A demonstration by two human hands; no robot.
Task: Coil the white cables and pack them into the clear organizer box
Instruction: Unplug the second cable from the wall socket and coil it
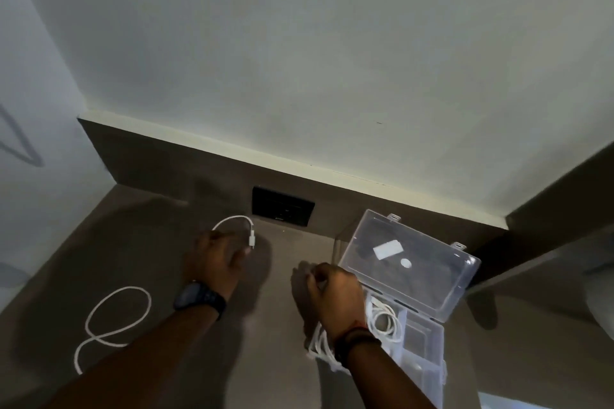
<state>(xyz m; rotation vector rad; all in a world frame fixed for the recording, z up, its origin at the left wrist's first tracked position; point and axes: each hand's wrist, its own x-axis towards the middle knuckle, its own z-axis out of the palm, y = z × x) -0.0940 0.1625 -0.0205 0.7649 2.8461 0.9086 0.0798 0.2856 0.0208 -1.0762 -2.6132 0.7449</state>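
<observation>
My left hand [216, 259] grips one end of a white cable [237, 222] whose plug arcs up and hangs just beyond my fingers. The cable's other part [113, 319] lies in a loose loop on the brown desk at the left. My right hand [335, 289] is closed around a bundle of white cable loops [320, 345] that hangs below the wrist, beside the clear organizer box [428, 342]. The box stands open, its lid [412, 262] tilted back. A coiled white cable [385, 320] lies in one compartment.
A black socket plate [282, 206] sits in the brown back panel behind my hands. The desk [159, 259] runs into a wall corner at the left. A brown ledge [548, 262] rises at the right of the box.
</observation>
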